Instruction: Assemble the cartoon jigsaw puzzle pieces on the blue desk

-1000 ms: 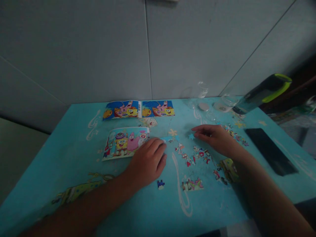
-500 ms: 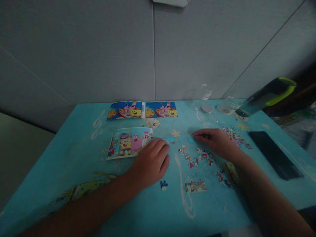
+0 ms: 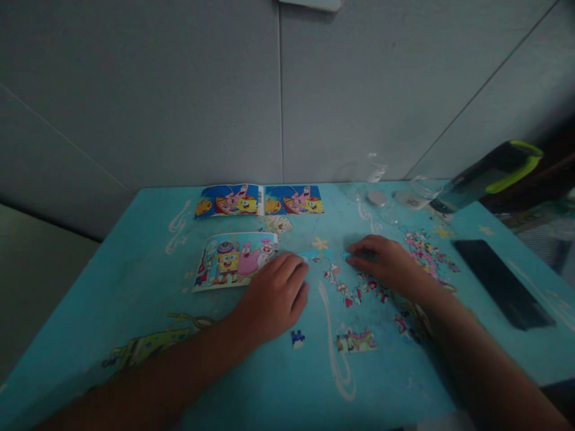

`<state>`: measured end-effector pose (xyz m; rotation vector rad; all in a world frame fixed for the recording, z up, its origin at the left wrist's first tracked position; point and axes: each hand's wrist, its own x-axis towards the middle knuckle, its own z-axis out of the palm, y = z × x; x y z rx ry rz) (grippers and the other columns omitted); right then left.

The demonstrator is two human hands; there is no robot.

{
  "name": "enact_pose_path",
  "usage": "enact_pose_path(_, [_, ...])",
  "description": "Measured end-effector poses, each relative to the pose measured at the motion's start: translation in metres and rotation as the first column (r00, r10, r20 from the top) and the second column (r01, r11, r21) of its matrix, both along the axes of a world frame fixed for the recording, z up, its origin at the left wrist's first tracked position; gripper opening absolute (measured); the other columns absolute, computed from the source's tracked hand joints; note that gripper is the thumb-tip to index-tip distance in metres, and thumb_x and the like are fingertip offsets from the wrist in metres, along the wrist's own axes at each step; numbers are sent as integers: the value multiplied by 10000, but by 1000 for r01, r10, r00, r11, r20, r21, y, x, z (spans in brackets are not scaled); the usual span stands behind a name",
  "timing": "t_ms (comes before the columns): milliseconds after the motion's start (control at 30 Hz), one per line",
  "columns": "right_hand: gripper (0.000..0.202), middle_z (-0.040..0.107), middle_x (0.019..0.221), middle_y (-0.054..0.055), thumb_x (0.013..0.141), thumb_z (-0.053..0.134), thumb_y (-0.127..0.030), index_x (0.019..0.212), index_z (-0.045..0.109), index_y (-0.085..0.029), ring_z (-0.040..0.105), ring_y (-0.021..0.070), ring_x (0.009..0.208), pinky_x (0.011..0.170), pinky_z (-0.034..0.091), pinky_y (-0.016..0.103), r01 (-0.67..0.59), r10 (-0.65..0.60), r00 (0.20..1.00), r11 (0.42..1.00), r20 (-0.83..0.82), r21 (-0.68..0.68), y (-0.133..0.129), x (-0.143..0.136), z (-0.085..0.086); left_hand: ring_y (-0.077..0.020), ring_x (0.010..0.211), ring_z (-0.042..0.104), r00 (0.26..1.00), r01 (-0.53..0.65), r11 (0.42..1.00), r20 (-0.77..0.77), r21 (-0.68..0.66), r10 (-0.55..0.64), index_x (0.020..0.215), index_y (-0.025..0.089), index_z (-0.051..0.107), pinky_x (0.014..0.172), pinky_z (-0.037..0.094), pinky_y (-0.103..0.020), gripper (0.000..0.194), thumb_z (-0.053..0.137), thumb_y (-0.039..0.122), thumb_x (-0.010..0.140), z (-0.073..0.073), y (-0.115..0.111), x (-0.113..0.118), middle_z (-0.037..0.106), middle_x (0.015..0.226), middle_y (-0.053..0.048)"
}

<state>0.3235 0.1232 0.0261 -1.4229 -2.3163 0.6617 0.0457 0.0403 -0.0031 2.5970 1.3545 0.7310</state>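
My right hand pinches a small light-blue jigsaw puzzle piece between thumb and fingers, low over the table. Just left of it lies a short strip of light-blue puzzle pieces. The curled fingertips of my left hand press on the left end of that strip; the fingers partly cover it. Loose puzzle pieces form a curved group between the hands and nearer to me. A small joined section of pink and green pieces and a dark-blue puzzle piece lie closer to my body.
A cartoon picture card lies beside my left hand, with two blue picture cards along the wall. Right of my right hand are a heap of pieces and a dark flat case. Clear cups and a tilted bottle stand behind.
My right hand has shifted slightly left and toward me, bringing the light-blue piece nearer the strip. My left hand stays in place.
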Motion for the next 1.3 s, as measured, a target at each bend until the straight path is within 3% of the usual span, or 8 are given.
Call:
enact_pose_path(200, [194,747,982,43,844,709,-351,993,766,-242,681,220,866,793,512,342,9,-9,1000,1000,10,12,0,-2,-3,-284,1199,539,1000,1,1000,0,7,-1,1233,106,608,1074,491,-487,291,515,209,976,2,-1,0,609,1218,-143])
enact_pose_path(367, [178,739,839,17,896,641,-342,970,750,-223,650,185,723,689,493,311,50,-53,997,998,-54,-46,-1,-13,-4,-288,1189,548,1000,2,1000,4,10,-2,1226,114,608,1050,507,-499,285,515,210,974,1,0,0,613,1208,-144])
enact_pose_path(633, [175,771,976,36,915,634,-280,1014,771,-237,696,210,852,798,521,336,35,-32,993,999,-112,24,3,-23,-15,-293,1175,564,1000,-7,1000,14,22,7,1206,123,618,1036,513,-505,268,516,216,976,1,-1,1,623,1190,-143])
enact_pose_path(1300, [168,766,956,45,912,641,-245,1007,777,-220,690,202,830,766,517,336,10,-7,999,996,-37,84,2,-30,-15,-294,1191,550,1000,-15,1000,-19,-5,15,1219,124,607,1048,501,-498,277,485,236,997,2,-1,0,614,1208,-136])
